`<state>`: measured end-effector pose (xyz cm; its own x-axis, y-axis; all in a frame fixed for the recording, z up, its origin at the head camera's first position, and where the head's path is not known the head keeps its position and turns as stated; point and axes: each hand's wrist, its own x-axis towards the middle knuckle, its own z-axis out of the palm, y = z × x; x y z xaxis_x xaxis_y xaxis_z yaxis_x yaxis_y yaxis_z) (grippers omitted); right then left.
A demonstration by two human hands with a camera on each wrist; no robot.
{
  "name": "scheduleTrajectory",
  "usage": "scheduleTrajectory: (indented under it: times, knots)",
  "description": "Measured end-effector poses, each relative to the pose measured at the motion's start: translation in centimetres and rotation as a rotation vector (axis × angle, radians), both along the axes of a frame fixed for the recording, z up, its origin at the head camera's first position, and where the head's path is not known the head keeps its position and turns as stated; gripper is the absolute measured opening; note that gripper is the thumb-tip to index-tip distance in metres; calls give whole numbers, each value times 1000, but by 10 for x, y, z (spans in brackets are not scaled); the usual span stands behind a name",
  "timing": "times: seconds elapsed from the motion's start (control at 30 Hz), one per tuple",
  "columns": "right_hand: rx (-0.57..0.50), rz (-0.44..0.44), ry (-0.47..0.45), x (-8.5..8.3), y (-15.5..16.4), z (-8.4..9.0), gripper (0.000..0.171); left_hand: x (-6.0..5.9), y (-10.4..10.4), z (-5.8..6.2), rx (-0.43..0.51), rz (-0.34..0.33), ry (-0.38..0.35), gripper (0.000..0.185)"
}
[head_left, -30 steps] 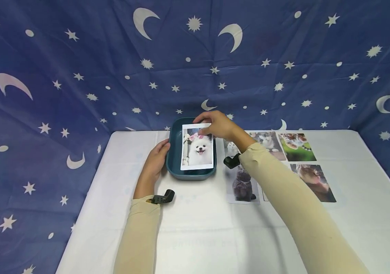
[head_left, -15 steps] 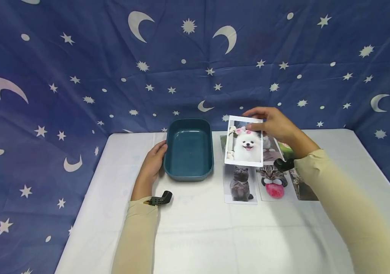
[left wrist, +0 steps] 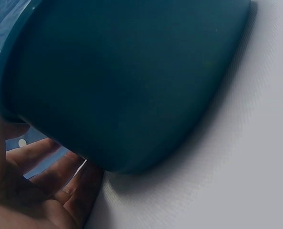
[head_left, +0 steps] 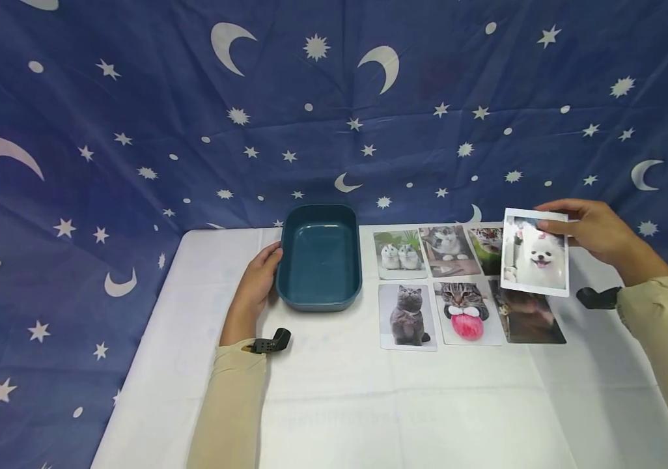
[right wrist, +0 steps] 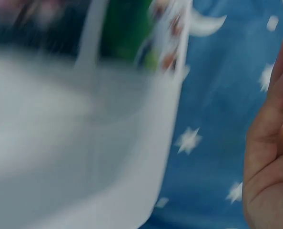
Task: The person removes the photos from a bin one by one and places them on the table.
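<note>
right hand [head_left: 594, 229] grips one dog photo [head_left: 536, 253]; left hand [head_left: 259, 277] touches one tray [head_left: 319, 256], fingers relaxed

White table [head_left: 369, 404], six animal photos [head_left: 407, 316], starry blue backdrop [head_left: 135, 117], perhaps cloth.

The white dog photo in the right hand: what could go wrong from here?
1. The right hand pinches the white dog photo only at its top edge, in the air; it could slip or bend.
2. It hangs over the tiger photo and the dark photo; lowered here, it may cover or push them out of the grid.
3. The left hand only rests against the teal tray, which might slide.
</note>
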<state>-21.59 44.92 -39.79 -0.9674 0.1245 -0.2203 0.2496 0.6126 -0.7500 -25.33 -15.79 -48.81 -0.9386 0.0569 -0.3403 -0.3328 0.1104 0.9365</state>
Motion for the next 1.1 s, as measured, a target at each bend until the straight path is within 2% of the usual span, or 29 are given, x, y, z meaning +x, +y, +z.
scheduleTrajectory:
  times: [0.17, 0.27, 0.37, 0.5, 0.67, 0.83, 0.97, 1.03, 1.1]
  knots:
    - [54, -29, -46, 8, 43, -13, 33, 1, -4, -1, 10, 5, -2, 52]
    - [123, -42, -107, 13, 62, -22, 37, 2, -4, -1, 14, 6, -8, 51]
    - [160, -51, -162, 22, 78, -34, 57, 2, -1, -1, 11, -3, -7, 51]
    - [192, -65, -210, 32, 89, -54, 98, 2, 2, -1, 16, -13, -5, 51]
    - [251, -113, -253, 42, 90, -66, 110, 2, 4, -1, 17, -12, -6, 50]
    - [216, -200, -162, 45, 89, -72, 104, 3, 6, 0, 12, -12, -9, 52]
    - [198, -216, -59, 46, 84, -68, 97, 3, 7, 4, 2, -17, -8, 54]
    - [230, -196, -26, 47, 74, -62, 94, 3, 5, 8, -50, -16, 14, 55]
    - [284, -170, 7, 48, 59, -52, 91, 4, 3, 15, -173, -16, 73, 57]
